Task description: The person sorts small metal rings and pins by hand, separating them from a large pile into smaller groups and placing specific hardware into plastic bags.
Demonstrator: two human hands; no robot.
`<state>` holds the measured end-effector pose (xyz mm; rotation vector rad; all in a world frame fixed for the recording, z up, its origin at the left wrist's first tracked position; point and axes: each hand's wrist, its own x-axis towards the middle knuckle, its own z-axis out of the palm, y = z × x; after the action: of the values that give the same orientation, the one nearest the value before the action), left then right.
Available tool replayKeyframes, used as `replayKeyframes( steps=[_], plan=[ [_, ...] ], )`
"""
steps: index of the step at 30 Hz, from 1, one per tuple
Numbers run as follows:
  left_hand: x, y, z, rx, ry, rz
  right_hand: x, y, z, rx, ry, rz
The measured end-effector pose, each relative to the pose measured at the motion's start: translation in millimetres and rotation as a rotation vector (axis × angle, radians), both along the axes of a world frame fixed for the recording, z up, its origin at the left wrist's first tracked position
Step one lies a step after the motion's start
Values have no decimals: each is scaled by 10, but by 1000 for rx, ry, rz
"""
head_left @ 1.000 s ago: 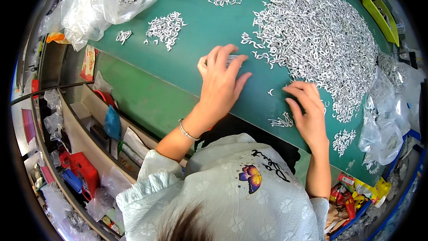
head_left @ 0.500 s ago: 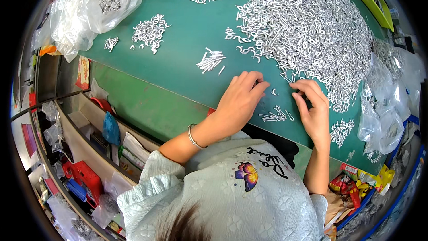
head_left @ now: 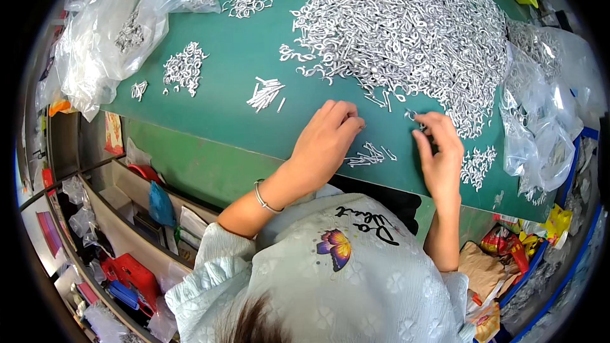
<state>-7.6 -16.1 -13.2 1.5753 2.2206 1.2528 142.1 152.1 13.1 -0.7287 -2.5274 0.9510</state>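
Silver metal pieces (head_left: pixel 406 38): one big heap over the right half of the worktop (head_left: pixel 216 124), spreading toward the right edge. Left hand (head_left: pixel 329 132) close to the near edge, thumb and forefinger drawn together; can't tell if pinching anything. Right hand (head_left: pixel 440 143) half curled by the heap's near side, thumb spread from the fingers, small blurred piece (head_left: pixel 410 115) at the fingertips; can't tell if gripped or only touched. Short pin pile (head_left: pixel 368 154) between both hands, toward the near edge. Straight pin pile (head_left: pixel 265 93) left of the left hand. Small pile (head_left: pixel 478 166) just right of the right hand.
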Motion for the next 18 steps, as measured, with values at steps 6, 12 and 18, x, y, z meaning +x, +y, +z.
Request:
replayKeyframes(
  steps=[6, 12, 18],
  plan=[
    [90, 185, -6, -11, 29, -67, 30, 51, 1, 127, 11, -25],
    [279, 410, 62, 27, -102, -135, 206, 68, -36, 96, -45, -12],
    [405, 256, 148, -87, -31, -169, -160, 37, -135, 232, 77, 112]
  ],
)
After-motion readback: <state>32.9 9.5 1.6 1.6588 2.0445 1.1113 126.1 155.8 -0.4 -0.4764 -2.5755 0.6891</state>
